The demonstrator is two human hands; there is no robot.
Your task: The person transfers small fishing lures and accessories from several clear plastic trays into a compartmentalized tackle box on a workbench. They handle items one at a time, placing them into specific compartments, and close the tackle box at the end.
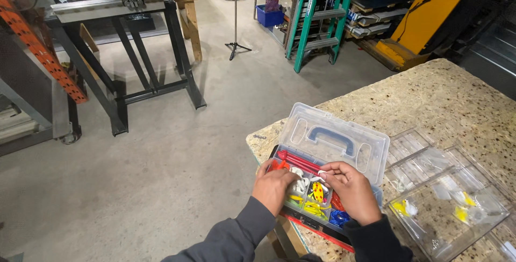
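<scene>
A small compartment box (322, 224) with a clear hinged lid (333, 141) stands open at the near corner of a speckled stone table (430, 95). Its cells hold small red, white, yellow, green and blue pieces. My left hand (274, 187) rests on the box's left side, fingers curled over the white pieces (299, 178). My right hand (352, 189) lies over the middle cells, its fingertips pinching a small white piece (322, 175). Both forearms wear dark grey sleeves.
Clear plastic trays (446, 208) with a few yellow and white bits lie to the right on the table. Beyond the table edge is concrete floor, a black metal stand (145, 68), a green ladder (317, 15), shelving and a yellow machine arm (430, 9).
</scene>
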